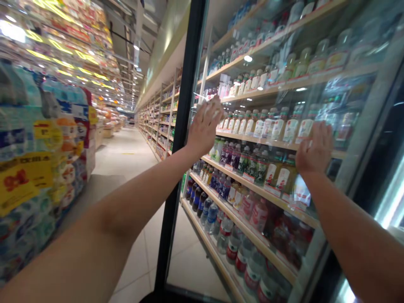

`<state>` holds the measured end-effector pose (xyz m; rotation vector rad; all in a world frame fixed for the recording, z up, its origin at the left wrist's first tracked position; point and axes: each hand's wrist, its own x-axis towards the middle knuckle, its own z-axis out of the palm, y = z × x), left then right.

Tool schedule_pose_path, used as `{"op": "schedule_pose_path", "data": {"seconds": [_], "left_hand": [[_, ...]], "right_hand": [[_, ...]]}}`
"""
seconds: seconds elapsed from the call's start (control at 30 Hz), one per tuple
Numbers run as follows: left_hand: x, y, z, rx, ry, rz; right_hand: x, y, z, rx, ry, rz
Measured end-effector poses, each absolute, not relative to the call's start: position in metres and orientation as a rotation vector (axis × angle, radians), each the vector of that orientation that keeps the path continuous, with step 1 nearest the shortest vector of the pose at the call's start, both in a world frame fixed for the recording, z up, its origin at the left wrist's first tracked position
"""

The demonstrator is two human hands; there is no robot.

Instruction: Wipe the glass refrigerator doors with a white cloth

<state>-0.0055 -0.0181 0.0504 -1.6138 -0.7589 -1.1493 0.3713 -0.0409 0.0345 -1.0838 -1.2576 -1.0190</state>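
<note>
In front of me is a glass door (pixel 189 261) with a black frame (pixel 181 126). My left hand (pixel 206 122) is held up flat against or just before the pane, close to the frame, its fingers stretched out. Farther right, my right hand (pixel 315 147) is raised the same way with straight fingers, slightly blurred. Neither hand holds anything. Whether the palms touch the glass I cannot tell for certain. Behind the pane, drink bottles (pixel 277 126) with white labels stand in rows, and dark green bottles (pixel 248 164) fill the shelf below.
Wooden-edged shelves (pixel 268 195) of drinks show through the glass, with large clear bottles (pixel 249 269) at the bottom. An aisle floor (pixel 126 160) runs away to the left. Stacked bottle packs (pixel 72 126) with a yellow price sign (pixel 25 179) line its far side.
</note>
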Motion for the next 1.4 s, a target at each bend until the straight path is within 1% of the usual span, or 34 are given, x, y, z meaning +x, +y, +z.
{"op": "schedule_pose_path", "data": {"seconds": [0.2, 0.27, 0.3, 0.33, 0.4, 0.47, 0.6, 0.67, 0.7, 0.73, 0.8, 0.9, 0.97, 1.03, 1.07, 1.13, 1.2, 1.33, 1.4], "left_hand": [[-0.029, -0.047, -0.132, -1.787, -0.711, -1.034], [-0.04, -0.053, -0.17, -1.876, -0.697, -0.95], [-0.044, -0.053, -0.178, -1.912, -0.669, -0.912], [-0.046, -0.052, -0.179, -1.938, -0.633, -0.883], [-0.047, -0.046, -0.156, -1.942, -0.572, -0.868], [-0.043, -0.037, -0.107, -1.88, -0.568, -0.929], [-0.028, -0.017, 0.008, -1.739, -0.661, -1.149], [-0.018, -0.009, 0.043, -1.706, -0.713, -1.242], [-0.013, -0.006, 0.05, -1.692, -0.732, -1.28], [-0.009, -0.004, 0.049, -1.681, -0.732, -1.307], [-0.001, -0.003, 0.023, -1.68, -0.686, -1.322], [0.002, -0.011, -0.058, -1.748, -0.51, -1.238], [-0.002, -0.02, -0.115, -1.848, -0.42, -1.101], [-0.01, -0.027, -0.155, -1.965, -0.338, -0.926], [-0.014, -0.03, -0.164, -1.997, -0.306, -0.86], [-0.02, -0.031, -0.16, -2.007, -0.274, -0.802], [-0.024, -0.028, -0.13, -1.968, -0.324, -0.839], [-0.023, -0.019, -0.054, -1.815, -0.568, -1.094], [-0.019, -0.017, -0.037, -1.764, -0.656, -1.202]], "right_hand": [[0.373, -0.043, -0.002, -1.046, -1.299, -1.053], [0.372, -0.044, -0.018, -1.022, -1.294, -1.072], [0.371, -0.045, -0.025, -1.008, -1.291, -1.078], [0.371, -0.045, -0.03, -0.998, -1.287, -1.084], [0.37, -0.044, -0.038, -1.002, -1.272, -1.101], [0.37, -0.042, -0.041, -1.006, -1.226, -1.143], [0.371, -0.039, -0.042, -0.964, -1.157, -1.236], [0.371, -0.037, -0.043, -0.936, -1.155, -1.262], [0.371, -0.037, -0.044, -0.927, -1.149, -1.271], [0.371, -0.036, -0.045, -0.922, -1.143, -1.277], [0.371, -0.036, -0.047, -0.924, -1.138, -1.288], [0.372, -0.035, -0.05, -0.944, -1.139, -1.291], [0.373, -0.034, -0.051, -0.955, -1.145, -1.289], [0.374, -0.034, -0.052, -0.96, -1.151, -1.293], [0.375, -0.034, -0.052, -0.966, -1.152, -1.294], [0.376, -0.034, -0.052, -0.987, -1.146, -1.285], [0.377, -0.033, -0.052, -0.995, -1.142, -1.268], [0.378, -0.033, -0.054, -0.947, -1.172, -1.288], [0.377, -0.033, -0.055, -0.955, -1.168, -1.29]]}}
